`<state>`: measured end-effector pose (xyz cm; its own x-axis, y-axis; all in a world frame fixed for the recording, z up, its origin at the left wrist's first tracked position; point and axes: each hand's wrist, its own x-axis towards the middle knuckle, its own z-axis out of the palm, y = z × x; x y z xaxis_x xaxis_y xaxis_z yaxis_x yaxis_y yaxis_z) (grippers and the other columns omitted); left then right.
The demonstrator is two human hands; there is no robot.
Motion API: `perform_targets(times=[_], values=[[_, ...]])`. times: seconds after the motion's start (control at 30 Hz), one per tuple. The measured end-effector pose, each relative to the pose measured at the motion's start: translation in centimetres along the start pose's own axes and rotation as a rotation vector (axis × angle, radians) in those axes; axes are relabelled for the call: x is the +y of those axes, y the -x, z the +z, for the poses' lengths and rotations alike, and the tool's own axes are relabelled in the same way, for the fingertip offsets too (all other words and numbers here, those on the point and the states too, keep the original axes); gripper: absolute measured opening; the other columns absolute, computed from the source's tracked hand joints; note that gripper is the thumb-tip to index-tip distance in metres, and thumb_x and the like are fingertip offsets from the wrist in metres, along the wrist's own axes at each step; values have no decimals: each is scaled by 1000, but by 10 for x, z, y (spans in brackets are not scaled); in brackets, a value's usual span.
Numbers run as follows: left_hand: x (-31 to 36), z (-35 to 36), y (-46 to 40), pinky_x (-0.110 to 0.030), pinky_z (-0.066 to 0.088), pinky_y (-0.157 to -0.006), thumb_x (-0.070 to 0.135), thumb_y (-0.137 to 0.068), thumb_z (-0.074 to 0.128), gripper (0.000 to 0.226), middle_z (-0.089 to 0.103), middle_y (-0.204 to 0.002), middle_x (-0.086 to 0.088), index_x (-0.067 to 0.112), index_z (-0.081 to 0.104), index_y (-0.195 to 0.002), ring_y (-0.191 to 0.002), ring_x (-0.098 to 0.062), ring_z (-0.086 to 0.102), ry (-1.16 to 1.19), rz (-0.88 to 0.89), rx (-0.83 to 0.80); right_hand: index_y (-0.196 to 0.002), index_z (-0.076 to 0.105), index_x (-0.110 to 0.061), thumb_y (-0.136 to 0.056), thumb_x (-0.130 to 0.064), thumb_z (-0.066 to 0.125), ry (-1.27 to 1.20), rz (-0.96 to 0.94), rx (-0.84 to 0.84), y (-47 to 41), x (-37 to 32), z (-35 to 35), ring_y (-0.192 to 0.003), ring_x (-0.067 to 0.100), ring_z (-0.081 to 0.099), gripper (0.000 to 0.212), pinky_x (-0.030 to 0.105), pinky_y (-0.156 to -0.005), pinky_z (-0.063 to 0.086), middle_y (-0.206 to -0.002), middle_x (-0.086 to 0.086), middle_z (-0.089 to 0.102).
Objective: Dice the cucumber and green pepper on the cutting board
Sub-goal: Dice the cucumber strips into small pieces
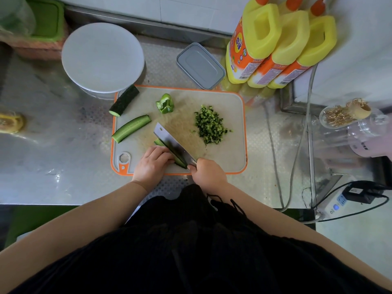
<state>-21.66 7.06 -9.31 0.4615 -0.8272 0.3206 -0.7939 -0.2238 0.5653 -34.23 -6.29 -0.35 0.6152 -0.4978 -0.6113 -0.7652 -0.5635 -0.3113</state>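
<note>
An orange-rimmed cutting board (229,158) lies on the steel counter. My right hand (206,174) grips a cleaver (169,141) whose blade runs lengthwise along a cucumber strip (180,162). My left hand (153,163) holds that strip down with curled fingers at the near edge. A cucumber half (131,128) lies at the board's left, cut face up. A dark cucumber chunk (125,100) sits at the far left corner. A green pepper piece (165,106) rests near the far edge. A pile of diced cucumber (210,125) is on the right.
A white round plate (101,58) stands behind the board's left corner. A grey lidded box (200,65) and three yellow bottles (275,45) stand at the back right. Cables (297,155) and a power strip (337,205) lie right of the board.
</note>
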Motion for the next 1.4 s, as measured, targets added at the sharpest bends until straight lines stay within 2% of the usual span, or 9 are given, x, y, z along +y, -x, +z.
perform_targets(times=[0.17,0.3,0.5,0.67,0.8,1.1,1.2,1.3,1.4], values=[[-2,0,0,-36,47,-88,16,-92,56,17,64,-97,-8,7,69,-87,-90,-27,54,-9,6,-14,-95,55,-6,-100,-36,41,47,-24,29,4,-2,1,-88,32,61,33,35,-65,40,-93,13,64],[-4,-1,1,-37,48,-90,15,-91,57,13,63,-100,-8,8,69,-90,-95,-28,54,-24,20,-52,-91,52,-10,-101,-34,40,83,-67,39,1,-7,-6,-79,30,59,29,37,-61,44,-77,5,52],[-8,-1,1,-44,51,-85,17,-92,57,14,62,-102,-8,9,68,-93,-93,-31,57,-47,24,-93,-99,56,-4,-101,-35,40,2,2,43,0,-1,-11,-90,32,59,36,34,-66,39,-94,14,62],[-9,-6,1,-42,52,-84,19,-91,56,18,62,-103,-9,8,69,-95,-94,-30,56,-32,43,-91,-97,55,-3,-101,-35,39,8,-32,59,8,-6,-11,-86,31,60,35,32,-63,36,-86,11,59],[-9,-6,-1,-43,54,-79,23,-91,56,24,62,-99,-13,3,69,-90,-94,-31,54,-27,-2,-61,-93,52,-6,-101,-34,39,24,-45,62,12,-14,-11,-86,32,60,32,33,-62,37,-88,11,60],[-12,-6,-1,-44,53,-81,17,-91,59,17,64,-98,-11,5,70,-91,-93,-31,57,-4,20,-55,-101,56,-6,-101,-30,41,86,-46,37,13,-21,-7,-90,31,62,28,35,-67,43,-97,12,64],[-13,-6,-1,-41,52,-83,17,-92,59,17,64,-98,-11,4,70,-91,-93,-31,57,1,26,-49,-100,56,-7,-100,-28,42,91,-25,11,12,-23,-9,-88,31,61,25,36,-67,44,-92,11,62],[-11,-6,-1,-38,50,-85,17,-92,58,19,64,-98,-10,4,71,-91,-95,-29,55,20,18,-30,-96,56,-8,-97,-18,47,113,4,-30,8,-25,-7,-85,30,61,13,34,-63,42,-77,4,51],[-11,-6,-2,-36,48,-90,16,-93,57,20,65,-98,-12,2,71,-90,-96,-29,55,37,30,-14,-97,56,-7,-97,-17,46,100,16,-47,4,-25,-3,-86,31,60,13,33,-63,40,-80,6,54]])
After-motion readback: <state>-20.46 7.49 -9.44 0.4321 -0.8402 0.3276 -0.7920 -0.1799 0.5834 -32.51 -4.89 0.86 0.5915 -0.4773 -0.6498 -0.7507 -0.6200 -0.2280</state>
